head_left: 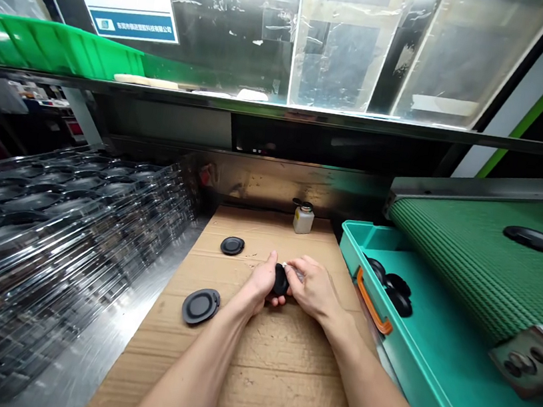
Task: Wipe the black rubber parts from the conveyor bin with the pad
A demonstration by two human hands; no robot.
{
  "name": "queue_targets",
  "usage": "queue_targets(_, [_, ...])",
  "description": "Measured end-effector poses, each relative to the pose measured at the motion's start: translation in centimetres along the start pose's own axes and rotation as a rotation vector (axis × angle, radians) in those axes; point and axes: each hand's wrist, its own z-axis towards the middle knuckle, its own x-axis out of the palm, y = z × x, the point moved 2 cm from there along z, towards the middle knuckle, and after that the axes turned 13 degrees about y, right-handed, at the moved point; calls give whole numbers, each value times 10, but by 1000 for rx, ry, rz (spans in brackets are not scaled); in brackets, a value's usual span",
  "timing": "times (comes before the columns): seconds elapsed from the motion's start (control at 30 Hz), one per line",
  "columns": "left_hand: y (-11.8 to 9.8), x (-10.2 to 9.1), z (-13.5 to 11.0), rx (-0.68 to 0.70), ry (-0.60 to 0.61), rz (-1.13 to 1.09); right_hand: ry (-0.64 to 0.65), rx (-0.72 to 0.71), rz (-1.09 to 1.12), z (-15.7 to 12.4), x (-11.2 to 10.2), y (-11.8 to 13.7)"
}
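Head view: the left hand [263,280] pinches a black disc [280,280] between thumb and fingers, the disc tilted up on edge above the cardboard sheet [277,379]. The right hand [313,285] has its fingers curled in at the disc's right side; a white bit [284,264] shows at the disc's top edge, too small to identify. Cannot tell whether the right grip pinches that bit or the disc itself. Left of the grip and slightly beyond, a small round piece [232,246] lies flat; left and nearer the body, a larger round piece [201,306], beside the left forearm. Beyond the grip, a little right, stands a small bottle [303,220], cap tipped open. Right of the grip: teal bin [439,375] with orange handle [372,303], several black parts [396,292] inside; farther right, green conveyor belt [473,238]. Far left of the grip, stacked clear trays [69,236], blurred.
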Motion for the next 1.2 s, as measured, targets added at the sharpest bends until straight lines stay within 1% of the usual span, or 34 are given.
queue_targets(0.13, [8, -2, 6, 29, -45, 104, 43, 50, -189, -1, 0, 1])
queue_targets(0.27, [12, 0, 8, 45, -43, 185, 134, 95, -256, -3, -4, -1])
queue_targets(0.33, [12, 1, 8, 53, -42, 226, 159, 83, -270, -3, -6, -2])
queue_targets(0.43, [10, 2, 6, 49, -26, 278, 131, 7, -292, -1, -7, -1])
queue_targets(0.5, [9, 3, 5, 37, 1, 294, 112, -43, -291, 0, -7, -1])
queue_targets(0.57, [7, 3, 4, 22, 22, 295, 113, -60, -276, 1, -7, -2])
queue_targets(0.77, [3, 6, 1, 20, 36, 305, 195, 55, -198, 0, -9, -8])
queue_targets(0.87, [2, 7, 0, 12, 27, 335, 181, 16, -192, 0, -11, -7])
queue_targets(0.93, [2, 8, -1, 19, 36, 348, 158, -32, -203, 1, -12, -6])
queue_targets(1.0, [1, 8, -2, 25, 49, 361, 152, -51, -200, 2, -13, -7])
queue_targets(1.2, [-1, 9, -3, 15, 56, 396, 236, 14, -91, 0, -16, -13])
